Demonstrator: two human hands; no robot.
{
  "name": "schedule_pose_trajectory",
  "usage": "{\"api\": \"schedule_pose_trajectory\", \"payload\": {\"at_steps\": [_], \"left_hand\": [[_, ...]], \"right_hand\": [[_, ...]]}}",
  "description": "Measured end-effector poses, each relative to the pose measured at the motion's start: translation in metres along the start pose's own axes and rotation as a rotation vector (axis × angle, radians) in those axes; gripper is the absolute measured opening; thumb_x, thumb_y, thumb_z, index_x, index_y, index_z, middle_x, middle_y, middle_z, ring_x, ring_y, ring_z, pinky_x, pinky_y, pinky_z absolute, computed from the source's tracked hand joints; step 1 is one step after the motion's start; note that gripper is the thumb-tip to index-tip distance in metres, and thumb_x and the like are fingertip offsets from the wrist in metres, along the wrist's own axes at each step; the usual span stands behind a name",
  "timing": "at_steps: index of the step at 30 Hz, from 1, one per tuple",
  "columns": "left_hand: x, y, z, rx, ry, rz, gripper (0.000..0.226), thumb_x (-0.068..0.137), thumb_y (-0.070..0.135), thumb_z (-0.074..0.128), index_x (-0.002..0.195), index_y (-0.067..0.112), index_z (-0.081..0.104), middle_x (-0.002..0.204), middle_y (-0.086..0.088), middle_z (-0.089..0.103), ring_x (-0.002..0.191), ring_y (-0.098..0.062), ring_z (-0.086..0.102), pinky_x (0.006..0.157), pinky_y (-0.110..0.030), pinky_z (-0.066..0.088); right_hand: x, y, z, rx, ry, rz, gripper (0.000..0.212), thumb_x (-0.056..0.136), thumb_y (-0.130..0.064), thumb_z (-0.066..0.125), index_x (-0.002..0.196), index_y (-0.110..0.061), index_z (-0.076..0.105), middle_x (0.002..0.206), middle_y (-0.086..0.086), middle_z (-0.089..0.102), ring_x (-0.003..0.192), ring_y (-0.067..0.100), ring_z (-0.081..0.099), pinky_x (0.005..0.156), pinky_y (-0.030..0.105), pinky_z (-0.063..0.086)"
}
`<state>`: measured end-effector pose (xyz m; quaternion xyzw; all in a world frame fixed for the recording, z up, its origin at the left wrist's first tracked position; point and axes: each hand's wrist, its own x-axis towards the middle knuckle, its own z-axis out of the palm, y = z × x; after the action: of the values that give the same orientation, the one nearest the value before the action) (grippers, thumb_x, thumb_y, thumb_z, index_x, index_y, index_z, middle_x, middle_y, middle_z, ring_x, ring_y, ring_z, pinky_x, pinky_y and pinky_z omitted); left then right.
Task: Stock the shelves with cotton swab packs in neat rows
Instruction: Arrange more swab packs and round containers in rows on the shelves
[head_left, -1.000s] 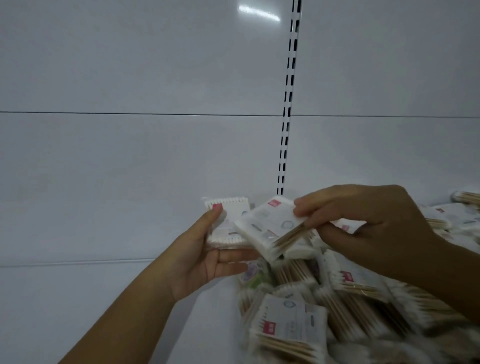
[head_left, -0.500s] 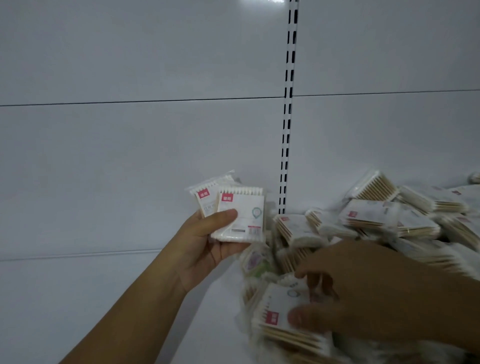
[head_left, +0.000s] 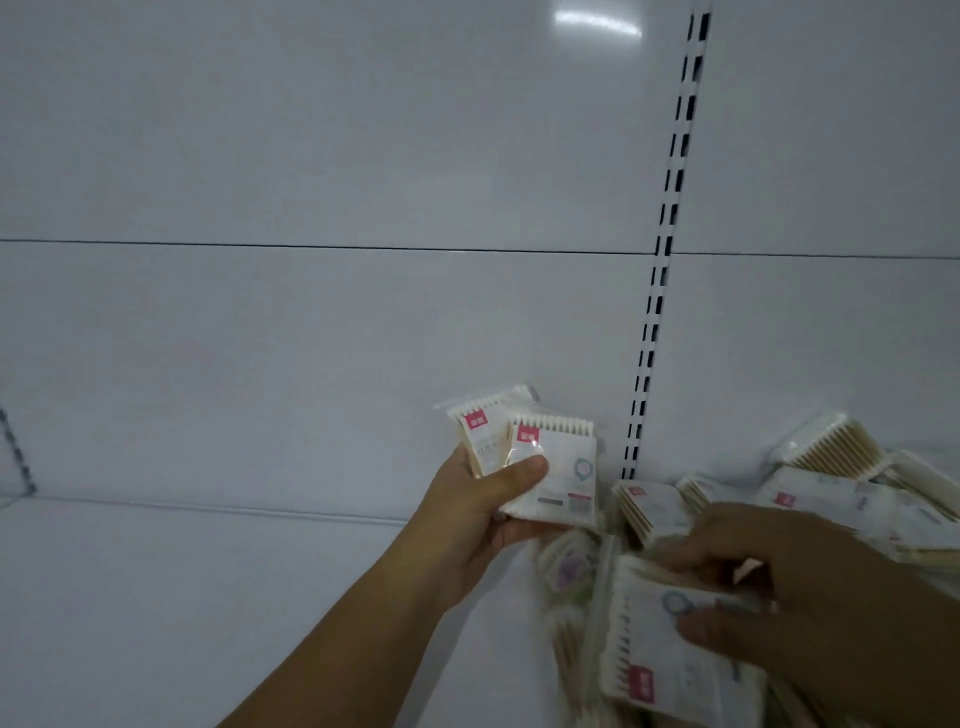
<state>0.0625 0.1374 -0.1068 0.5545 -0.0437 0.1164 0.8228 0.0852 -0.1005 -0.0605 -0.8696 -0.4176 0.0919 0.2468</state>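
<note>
My left hand (head_left: 475, 512) holds two cotton swab packs (head_left: 558, 475) upright, thumb across the front one; both are white with a red label at the top. My right hand (head_left: 795, 597) grips another pack (head_left: 660, 649) at the top of the loose pile (head_left: 852, 488), thumb on its face and fingers over its upper edge. The pile of white packs with wooden sticks covers the right part of the white shelf (head_left: 208, 597).
A white back panel rises behind the shelf, with a slotted upright (head_left: 662, 270) just right of the held packs. The shelf's left half is bare white board. A dark slotted strip (head_left: 15, 452) shows at the far left edge.
My right hand passed its pack to the left hand, dropped to the pile and has now lifted a new pack from it. The left hand holds two packs instead of one.
</note>
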Motion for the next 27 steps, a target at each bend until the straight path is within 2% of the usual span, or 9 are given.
{"api": "schedule_pose_trajectory", "payload": {"at_steps": [2,3,7,8,11,14,18,23,27], "left_hand": [[-0.003,0.013,-0.001,0.009,0.019,0.029,0.044,0.075,0.013,0.076,0.116,0.010,0.061,0.107,-0.015,0.072,0.094,-0.030,0.071,0.067,-0.036,0.060],[-0.007,0.023,-0.004,0.013,0.020,0.048,0.046,0.075,0.015,0.077,0.118,0.011,0.060,0.108,-0.014,0.072,0.095,-0.030,0.071,0.068,-0.036,0.060],[-0.052,0.070,-0.044,0.084,-0.009,0.107,0.048,0.075,0.025,0.075,0.119,0.016,0.059,0.109,-0.010,0.072,0.094,-0.026,0.071,0.066,-0.033,0.058],[-0.068,0.081,-0.062,0.101,0.007,0.106,0.052,0.073,0.029,0.076,0.120,0.017,0.058,0.110,-0.010,0.072,0.094,-0.026,0.071,0.066,-0.033,0.058],[-0.124,0.105,-0.125,0.119,0.084,0.131,0.060,0.069,0.037,0.077,0.123,0.020,0.057,0.114,-0.010,0.071,0.101,-0.028,0.069,0.070,-0.034,0.058],[-0.182,0.122,-0.191,0.081,0.195,0.158,0.059,0.070,0.038,0.078,0.124,0.025,0.058,0.118,-0.008,0.069,0.106,-0.027,0.067,0.075,-0.034,0.057],[-0.255,0.145,-0.266,0.035,0.360,0.172,0.070,0.061,0.025,0.088,0.124,0.022,0.057,0.115,-0.007,0.070,0.103,-0.027,0.069,0.072,-0.036,0.057],[-0.317,0.183,-0.333,0.066,0.510,0.148,0.062,0.067,0.012,0.078,0.125,0.018,0.056,0.113,-0.008,0.071,0.101,-0.026,0.069,0.069,-0.035,0.058],[-0.342,0.205,-0.384,0.083,0.629,0.166,0.049,0.078,-0.006,0.067,0.121,0.015,0.056,0.104,-0.011,0.073,0.090,-0.030,0.072,0.060,-0.032,0.059]], "right_hand": [[-0.002,-0.015,-0.008,0.128,0.232,-0.031,0.028,0.062,-0.047,0.083,0.084,-0.052,0.067,0.085,-0.016,0.068,0.073,0.003,0.066,0.064,0.019,0.054],[-0.008,-0.027,-0.010,0.191,0.298,-0.048,0.028,0.061,-0.046,0.081,0.085,-0.044,0.067,0.084,-0.009,0.070,0.070,0.005,0.067,0.064,0.021,0.056],[0.012,-0.088,0.001,0.511,0.342,-0.135,0.065,0.033,-0.059,0.089,0.083,-0.025,0.065,0.071,0.014,0.065,0.065,0.027,0.064,0.058,0.027,0.054],[0.024,-0.107,0.012,0.589,0.332,-0.140,0.064,0.036,-0.053,0.090,0.088,-0.027,0.064,0.073,0.015,0.066,0.068,0.029,0.066,0.057,0.029,0.056],[0.063,-0.179,0.061,0.625,0.283,-0.221,0.059,0.071,-0.021,0.077,0.116,-0.044,0.047,0.088,0.004,0.074,0.078,0.019,0.072,0.062,0.029,0.058],[0.106,-0.244,0.119,0.570,0.238,-0.229,0.055,0.088,-0.016,0.065,0.115,-0.056,0.039,0.094,-0.001,0.071,0.081,0.011,0.071,0.067,0.025,0.057],[0.151,-0.318,0.197,0.683,0.108,-0.225,0.035,0.088,-0.016,0.066,0.112,-0.033,0.047,0.096,-0.002,0.071,0.080,0.011,0.071,0.063,0.022,0.055],[0.190,-0.402,0.267,0.775,-0.012,-0.291,0.036,0.081,-0.008,0.071,0.107,-0.020,0.050,0.091,0.000,0.074,0.078,0.017,0.071,0.056,0.022,0.052],[0.221,-0.451,0.302,0.736,-0.083,-0.357,0.039,0.077,-0.008,0.076,0.103,-0.019,0.050,0.090,-0.001,0.074,0.076,0.020,0.071,0.054,0.024,0.052]]}}
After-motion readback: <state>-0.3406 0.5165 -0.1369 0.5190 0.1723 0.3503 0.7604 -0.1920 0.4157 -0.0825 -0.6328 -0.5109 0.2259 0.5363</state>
